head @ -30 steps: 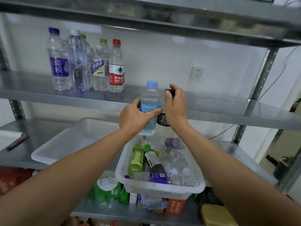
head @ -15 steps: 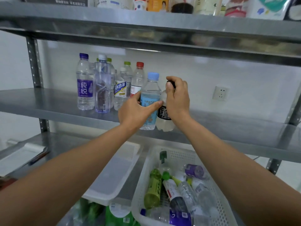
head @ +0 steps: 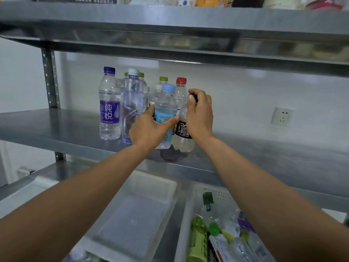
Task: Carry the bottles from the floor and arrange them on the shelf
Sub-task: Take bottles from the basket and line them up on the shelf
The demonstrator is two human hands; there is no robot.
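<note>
My left hand [head: 149, 128] grips a clear bottle with a light blue cap and blue label [head: 165, 110], upright over the steel shelf [head: 56, 129]. My right hand [head: 200, 114] grips a black-capped bottle with a black label and pale liquid [head: 182, 137] by its neck, right beside the blue one. Both bottle bases are at the shelf surface; whether they touch it is unclear. Just left and behind stands a cluster of several bottles, among them a purple-labelled one [head: 109, 110] and a red-capped one [head: 181, 87].
A white basket [head: 184, 224] holding several more bottles sits on the lower shelf at the bottom right, next to a translucent tray [head: 136, 214]. The upper shelf [head: 170, 35] hangs overhead. A wall socket [head: 282, 116] is at the right. The shelf's right half is bare.
Both hands have carried the two bottles up from above the basket and onto the middle shelf, next to the bottle cluster. The view has tilted upward.
</note>
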